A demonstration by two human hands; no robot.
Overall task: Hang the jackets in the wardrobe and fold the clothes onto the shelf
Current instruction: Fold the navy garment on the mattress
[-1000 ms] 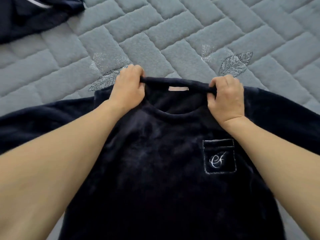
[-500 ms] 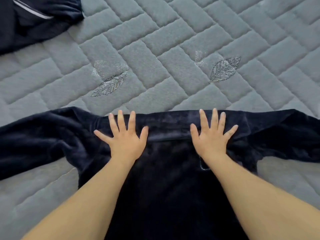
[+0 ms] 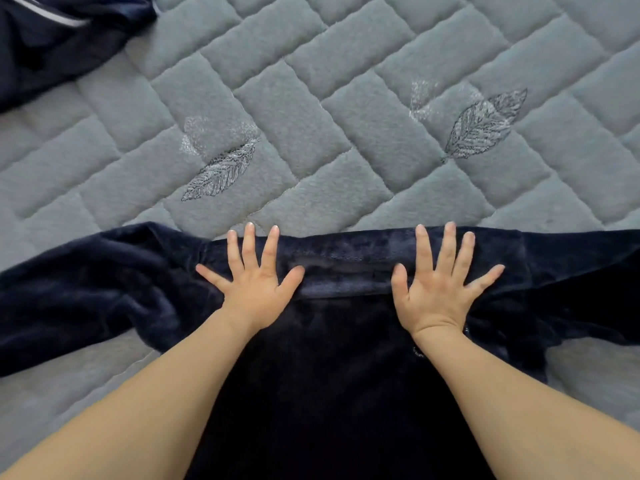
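A dark navy fleece top (image 3: 332, 358) lies spread on the grey quilted bed cover (image 3: 311, 116), its sleeves stretched out to the left and right. The collar end is folded down over the body into a flat band. My left hand (image 3: 252, 275) presses flat on the left part of that band with fingers spread. My right hand (image 3: 440, 282) presses flat on the right part in the same way. The chest pocket is almost wholly hidden under my right wrist.
Another dark navy garment (image 3: 59, 39) with a white stripe lies bunched at the far left corner. The bed cover carries two stitched leaf motifs (image 3: 221, 174) beyond the top.
One second ago both hands gripped the collar. They folded it down towards me, let go and now lie flat on the fold. Since half a second ago hardly anything has moved.
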